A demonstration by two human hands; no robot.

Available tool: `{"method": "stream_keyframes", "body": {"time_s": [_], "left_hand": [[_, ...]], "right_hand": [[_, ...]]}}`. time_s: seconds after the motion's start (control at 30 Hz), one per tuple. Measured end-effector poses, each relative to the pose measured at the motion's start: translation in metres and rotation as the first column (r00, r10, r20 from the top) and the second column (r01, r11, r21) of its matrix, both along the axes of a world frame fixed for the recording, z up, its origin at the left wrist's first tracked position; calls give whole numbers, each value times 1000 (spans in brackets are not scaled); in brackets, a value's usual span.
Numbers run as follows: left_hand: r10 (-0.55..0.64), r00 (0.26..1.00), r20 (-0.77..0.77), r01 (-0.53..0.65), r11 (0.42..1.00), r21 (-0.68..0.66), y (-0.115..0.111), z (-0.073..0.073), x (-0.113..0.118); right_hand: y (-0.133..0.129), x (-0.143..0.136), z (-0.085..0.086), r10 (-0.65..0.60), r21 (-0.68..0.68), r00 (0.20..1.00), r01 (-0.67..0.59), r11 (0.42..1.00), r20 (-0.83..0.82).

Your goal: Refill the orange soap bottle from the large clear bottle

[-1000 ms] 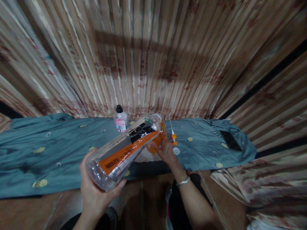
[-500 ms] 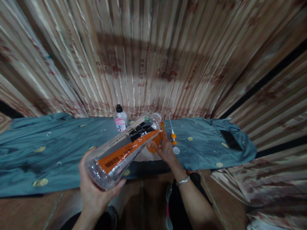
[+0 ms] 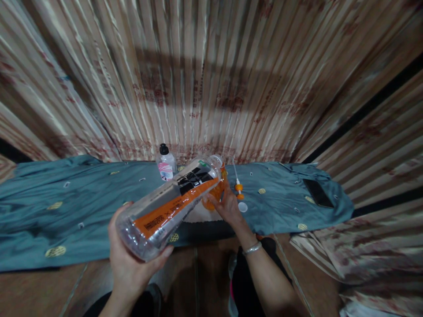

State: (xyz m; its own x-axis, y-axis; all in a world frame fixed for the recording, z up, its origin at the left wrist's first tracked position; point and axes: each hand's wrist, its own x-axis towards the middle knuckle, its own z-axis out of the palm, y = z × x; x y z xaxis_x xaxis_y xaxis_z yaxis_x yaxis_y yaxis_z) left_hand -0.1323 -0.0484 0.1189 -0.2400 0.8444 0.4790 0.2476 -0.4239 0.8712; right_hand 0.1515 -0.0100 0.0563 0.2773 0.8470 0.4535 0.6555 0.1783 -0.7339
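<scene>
My left hand (image 3: 134, 268) is wrapped round the base of a large clear bottle (image 3: 165, 207) with an orange and black label. This bottle is tilted, its open neck pointing up and to the right, over the top of an orange bottle (image 3: 216, 193). Around the orange bottle my right hand (image 3: 229, 207) is closed. The mouth of the orange bottle is hidden behind the clear bottle's neck. Beneath them lies a pale sheet (image 3: 198, 215) on the cloth. An orange and white pump head (image 3: 239, 188) with its tube lies right of my right hand, beside a small white disc (image 3: 243, 207).
A clear bottle with black cap and pink label (image 3: 166, 166) stands behind on the left. A dark phone (image 3: 317, 193) lies on the right of the teal cloth (image 3: 92, 198). A striped curtain (image 3: 198, 88) hangs close behind.
</scene>
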Motion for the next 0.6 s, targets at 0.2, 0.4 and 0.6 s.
{"method": "stream_keyframes", "body": {"time_s": [0.2,0.4,0.6], "left_hand": [[-52,998,-48,51,998,-26,-1,-5,-10],[-84,991,-101,85,996,-1,-2,-7,-12],[-46,994,-103,48,999,21,-6,0,-4]], "right_hand": [[0,-1,3,19,-10,1000,-19,1000,-12],[0,-1,6,42,3,999,-42,999,-17],[-1,-2,7,33,-3,999,-33,999,-11]]}}
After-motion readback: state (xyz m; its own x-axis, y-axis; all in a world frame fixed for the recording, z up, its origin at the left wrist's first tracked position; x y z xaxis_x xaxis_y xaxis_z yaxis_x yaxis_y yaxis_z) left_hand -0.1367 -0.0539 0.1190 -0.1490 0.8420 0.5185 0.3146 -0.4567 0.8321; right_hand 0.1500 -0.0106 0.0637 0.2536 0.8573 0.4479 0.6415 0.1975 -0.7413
